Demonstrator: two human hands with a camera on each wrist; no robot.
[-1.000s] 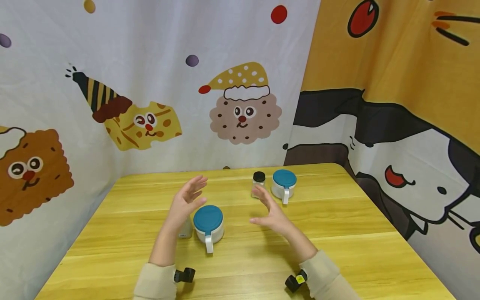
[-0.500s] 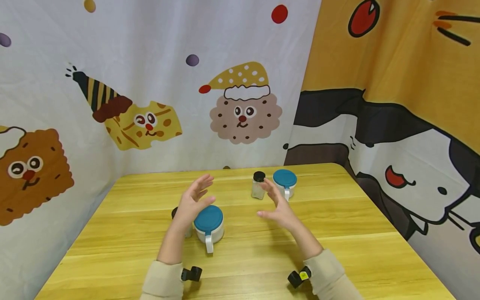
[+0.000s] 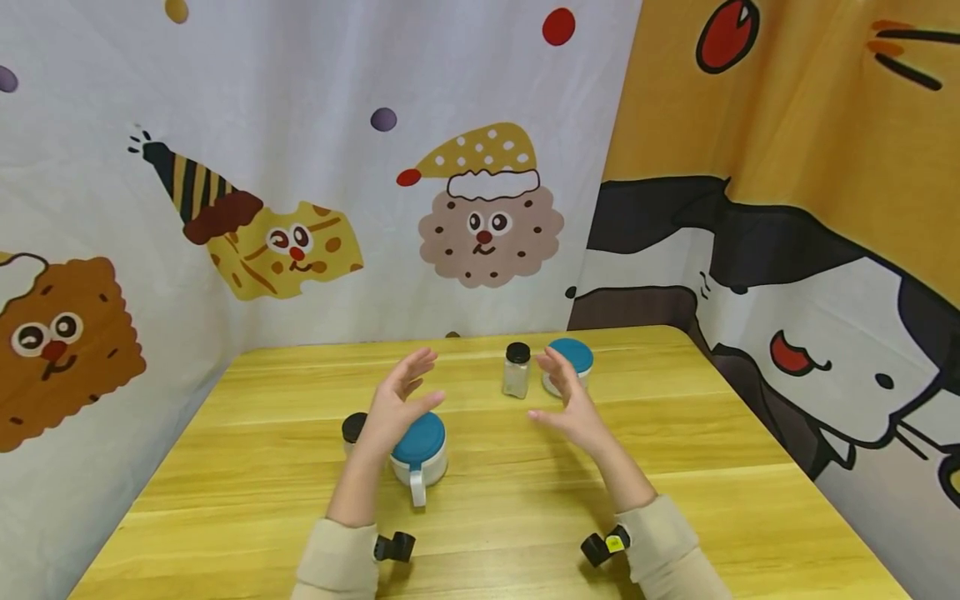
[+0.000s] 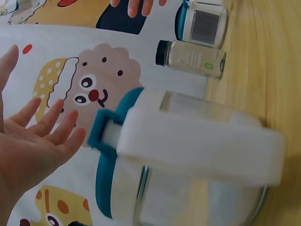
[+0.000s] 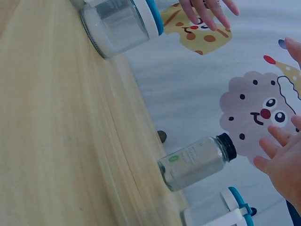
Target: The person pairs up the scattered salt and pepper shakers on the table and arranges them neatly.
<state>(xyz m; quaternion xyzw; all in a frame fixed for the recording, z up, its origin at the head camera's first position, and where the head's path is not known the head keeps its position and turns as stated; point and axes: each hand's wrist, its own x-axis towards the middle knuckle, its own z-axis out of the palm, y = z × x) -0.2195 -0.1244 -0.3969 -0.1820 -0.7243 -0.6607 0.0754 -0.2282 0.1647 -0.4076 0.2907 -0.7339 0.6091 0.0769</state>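
In the head view the left hand (image 3: 397,417) hovers beside and over the near blue-lidded jar (image 3: 418,439), fingers spread and holding nothing. A black-capped bottle (image 3: 354,427) stands left of that jar, partly hidden by the arm. The right hand (image 3: 573,408) is in the air, its fingers loosely bent and empty, in front of the far blue-lidded jar (image 3: 576,354). Beside it stands a second black-capped glass bottle (image 3: 516,379). The left wrist view shows the near jar's white handle (image 4: 197,146) close up, apart from the left hand (image 4: 33,150).
The wooden table (image 3: 480,517) reaches back to a cartoon-printed curtain (image 3: 300,125), with an orange one at the right. A small black wrist device (image 3: 395,547) sits by the left sleeve, and another (image 3: 604,546) by the right sleeve.
Both hands have drifted to the right in the air. The left bottle's black cap has come into view, and the back bottle is uncovered while the right hand now covers part of the far jar.
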